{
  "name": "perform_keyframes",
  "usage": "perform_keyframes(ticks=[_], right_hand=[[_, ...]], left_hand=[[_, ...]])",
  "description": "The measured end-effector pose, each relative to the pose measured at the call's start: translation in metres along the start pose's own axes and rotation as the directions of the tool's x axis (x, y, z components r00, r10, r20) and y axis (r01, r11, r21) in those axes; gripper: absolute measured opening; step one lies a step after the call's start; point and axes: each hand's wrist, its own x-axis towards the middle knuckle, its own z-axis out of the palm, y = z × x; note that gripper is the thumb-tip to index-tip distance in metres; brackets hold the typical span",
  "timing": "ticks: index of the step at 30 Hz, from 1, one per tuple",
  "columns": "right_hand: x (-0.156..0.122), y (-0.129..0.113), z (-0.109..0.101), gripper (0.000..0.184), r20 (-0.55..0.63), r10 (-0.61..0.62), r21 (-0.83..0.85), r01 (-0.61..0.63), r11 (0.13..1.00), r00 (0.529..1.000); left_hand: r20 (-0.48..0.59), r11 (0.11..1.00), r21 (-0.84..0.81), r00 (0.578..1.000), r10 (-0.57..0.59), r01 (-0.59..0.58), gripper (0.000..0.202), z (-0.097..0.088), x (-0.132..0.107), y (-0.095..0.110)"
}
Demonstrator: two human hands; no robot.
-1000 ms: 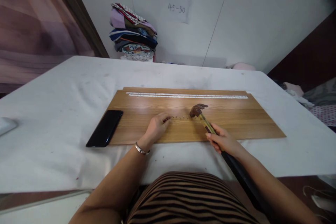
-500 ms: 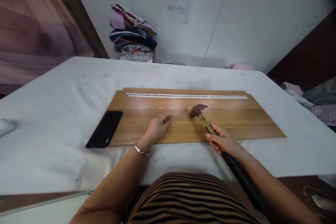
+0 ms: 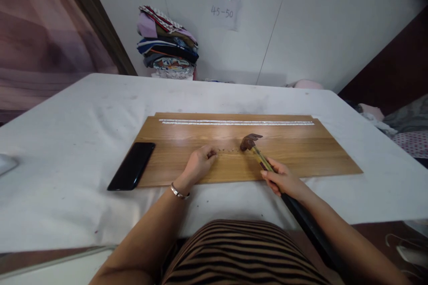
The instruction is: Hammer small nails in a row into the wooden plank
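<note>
A claw hammer point(image 3: 249, 141) with a rusty head and a yellow and black handle is gripped in my right hand point(image 3: 281, 177). Its head rests on or just over the wooden board point(image 3: 290, 147), at the right end of a row of small nails point(image 3: 230, 150). At the left end of that row, my left hand point(image 3: 202, 160) is closed in a pinch close to the board. Whatever sits between its fingertips is too small to make out. Two white marked strips point(image 3: 237, 122) run along the board's far side.
A black phone point(image 3: 131, 166) lies over the board's left edge. The board is on a white-covered table point(image 3: 67, 142). Folded clothes point(image 3: 169, 44) are stacked against the back wall, where handwritten paper signs point(image 3: 224, 11) hang. A white object point(image 3: 6, 163) sits at the far left.
The view has shifted slightly. Both hands and the hammer keep nearly the same places over the board.
</note>
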Motion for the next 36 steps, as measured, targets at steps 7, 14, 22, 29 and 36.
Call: perform_keyframes(ticks=[7,14,22,29,36], right_hand=[[-0.0006,-0.005,0.0001,0.029,-0.017,-0.028,-0.008,0.028,1.0,0.999],[-0.0007,-0.0034,0.0011,0.037,0.001,-0.003,0.005,0.003,1.0,1.0],[-0.0008,-0.0015,-0.0006,0.033,-0.005,-0.012,0.001,0.012,1.0,1.0],[0.0011,-0.0025,0.0008,0.028,-0.009,-0.007,0.004,0.007,1.0,1.0],[-0.0005,-0.0004,0.0001,0.036,0.01,0.009,0.013,-0.009,1.0,1.0]], left_hand=[[0.009,0.999,-0.009,0.999,-0.032,0.032,0.006,-0.002,-0.0008,0.0054],[0.016,0.999,-0.019,0.999,-0.034,0.034,0.006,-0.0012,0.0,0.0046],[0.015,1.0,-0.017,1.0,-0.007,0.007,0.008,-0.0006,0.0001,0.0008],[0.01,1.0,0.003,1.0,-0.002,0.002,0.011,-0.0008,0.0003,0.0018],[0.017,1.0,0.014,1.0,-0.004,0.004,0.011,-0.0019,0.0009,0.0028]])
